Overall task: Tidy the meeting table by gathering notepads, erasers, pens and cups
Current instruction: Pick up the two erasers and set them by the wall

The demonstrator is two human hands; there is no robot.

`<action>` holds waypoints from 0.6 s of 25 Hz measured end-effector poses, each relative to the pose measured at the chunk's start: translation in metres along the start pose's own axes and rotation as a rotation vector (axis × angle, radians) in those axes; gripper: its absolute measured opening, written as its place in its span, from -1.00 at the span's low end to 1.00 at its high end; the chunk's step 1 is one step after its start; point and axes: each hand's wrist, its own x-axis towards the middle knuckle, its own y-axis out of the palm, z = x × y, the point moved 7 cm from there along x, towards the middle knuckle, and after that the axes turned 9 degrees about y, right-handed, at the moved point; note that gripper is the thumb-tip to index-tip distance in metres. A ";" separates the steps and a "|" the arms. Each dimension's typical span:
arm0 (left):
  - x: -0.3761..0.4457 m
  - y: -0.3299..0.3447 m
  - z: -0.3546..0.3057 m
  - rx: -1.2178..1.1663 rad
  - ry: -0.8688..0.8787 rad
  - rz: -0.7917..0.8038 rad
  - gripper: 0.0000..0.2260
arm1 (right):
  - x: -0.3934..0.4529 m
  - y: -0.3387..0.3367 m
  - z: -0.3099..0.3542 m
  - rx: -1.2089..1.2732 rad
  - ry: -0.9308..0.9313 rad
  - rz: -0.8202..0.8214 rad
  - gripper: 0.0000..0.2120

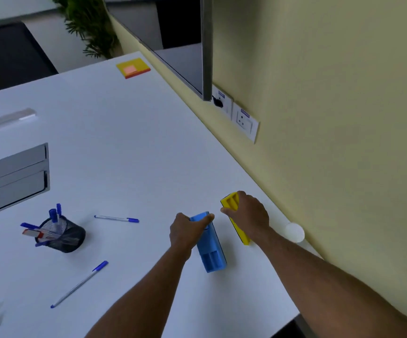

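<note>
My left hand [185, 231] grips the far end of a blue whiteboard eraser [212, 252] lying on the white table [136, 142]. Just to its right, my right hand [250, 213] grips a yellow eraser [231, 202] near the wall edge. A black mesh cup [63, 235] with several blue pens stands at the left. Two loose blue-capped pens lie on the table, one [116, 218] beside the cup and one [80, 284] nearer me. A yellow sticky notepad [133, 67] sits at the far end.
A grey cable box [12, 176] rises from the table at the left. A wall screen [185, 45] and power sockets [243, 120] run along the yellow wall on the right. A white round blur [294, 232] sits at the table's wall edge.
</note>
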 end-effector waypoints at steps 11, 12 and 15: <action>0.166 0.059 -0.047 -0.044 -0.214 -0.027 -0.28 | 0.178 0.037 0.043 -0.211 0.030 0.103 -0.43; 0.176 0.064 -0.049 -0.045 -0.219 -0.029 -0.29 | 0.186 0.041 0.044 -0.223 0.034 0.097 -0.43; 0.198 0.074 -0.053 -0.005 -0.221 -0.029 -0.34 | 0.198 0.048 0.049 -0.232 0.027 0.079 -0.44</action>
